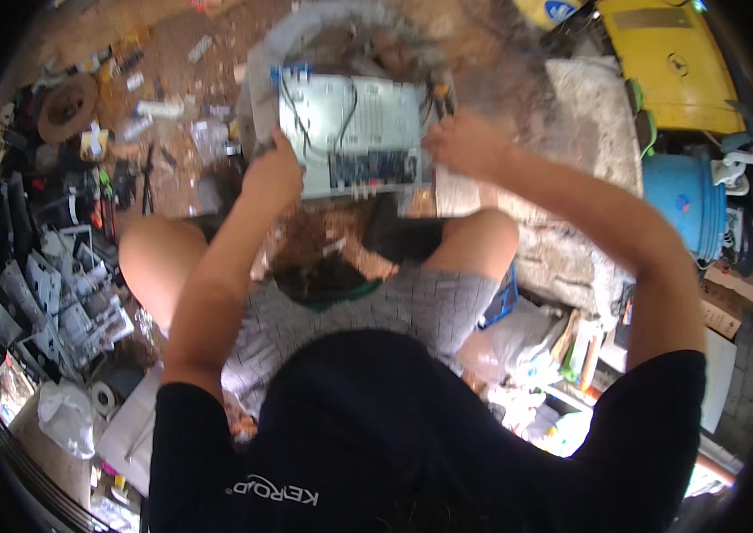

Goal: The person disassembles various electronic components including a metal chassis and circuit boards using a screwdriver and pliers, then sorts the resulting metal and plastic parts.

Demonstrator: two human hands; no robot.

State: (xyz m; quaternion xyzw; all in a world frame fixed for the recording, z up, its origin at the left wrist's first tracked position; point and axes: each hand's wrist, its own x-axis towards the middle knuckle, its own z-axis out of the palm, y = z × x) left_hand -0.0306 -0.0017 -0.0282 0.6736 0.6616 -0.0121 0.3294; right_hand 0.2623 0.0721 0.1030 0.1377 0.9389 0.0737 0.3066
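Note:
A pale, flat metal panel (376,102) lies tilted between my knees, with dark cables (345,120) across it and a dark circuit board (376,167) along its near edge. A blue connector-like part (289,75) sits at its far left corner. My left hand (274,178) is closed around the panel's left edge, the thumb up along its side. At the right edge, my right hand (465,144) has its fingers curled together; what they hold is hidden and slightly blurred. Just beyond those fingers is a small yellow and dark object (441,91).
Under the panel stands a round grey basin-like support (274,40). Scrap metal parts (61,302) are heaped at left, and small debris (159,108) litters the ground. To the right are a blue drum (683,204), a yellow casing (674,67) and a pale slab (585,133).

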